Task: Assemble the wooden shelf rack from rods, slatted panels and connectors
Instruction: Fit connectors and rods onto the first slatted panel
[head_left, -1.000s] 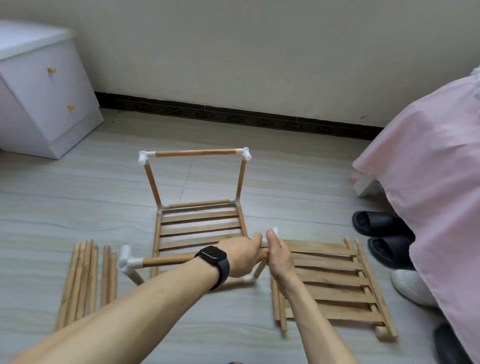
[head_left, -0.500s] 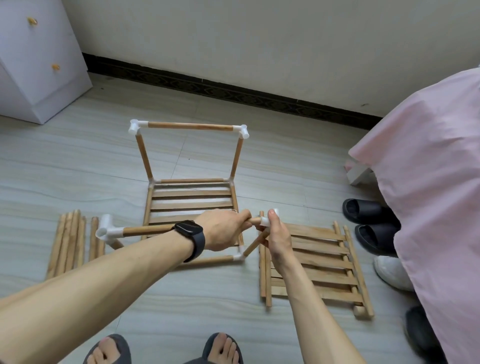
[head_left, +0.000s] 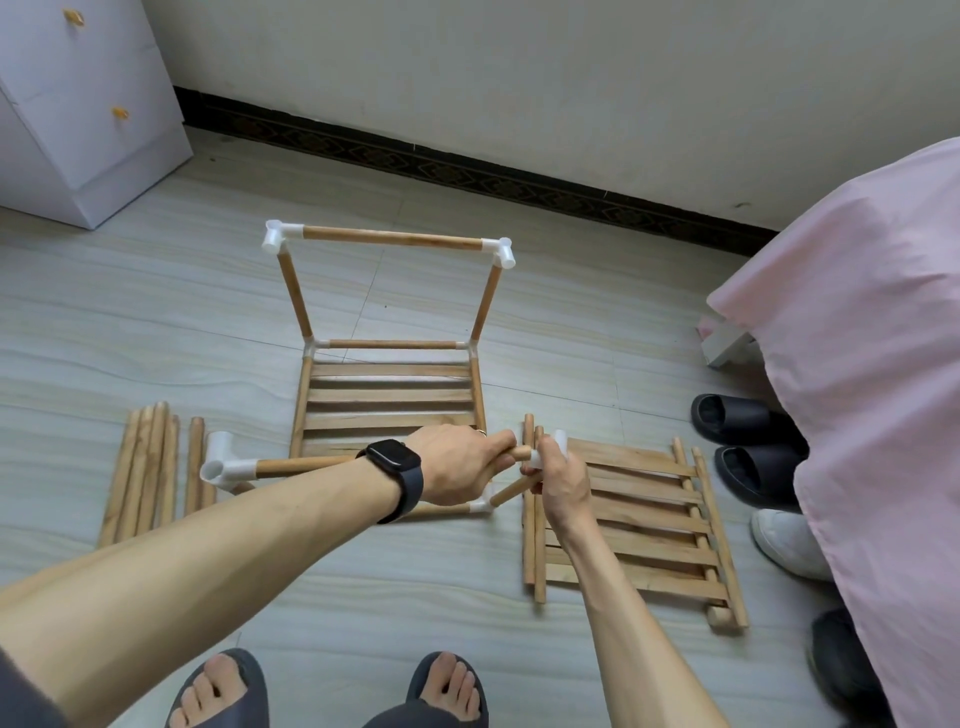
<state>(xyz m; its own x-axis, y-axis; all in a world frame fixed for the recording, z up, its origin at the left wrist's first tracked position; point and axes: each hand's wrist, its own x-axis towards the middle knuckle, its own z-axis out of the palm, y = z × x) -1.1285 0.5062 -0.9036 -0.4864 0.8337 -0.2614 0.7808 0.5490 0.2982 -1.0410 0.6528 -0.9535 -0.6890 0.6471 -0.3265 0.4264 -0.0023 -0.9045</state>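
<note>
While L hand (head_left: 460, 470) wraps the top rod (head_left: 301, 465) tight and R hand (head_left: 563, 480) pinches the white connector (head_left: 560, 441) at its 3 o'clock end, line socket w/ post (head_left: 511, 488) from 7 o'clock, push straight, don't twist.

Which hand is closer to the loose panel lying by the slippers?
Right. The right hand pinches a connector just over the panel's left edge; the left hand grips a rod farther left, over the rack.
</note>
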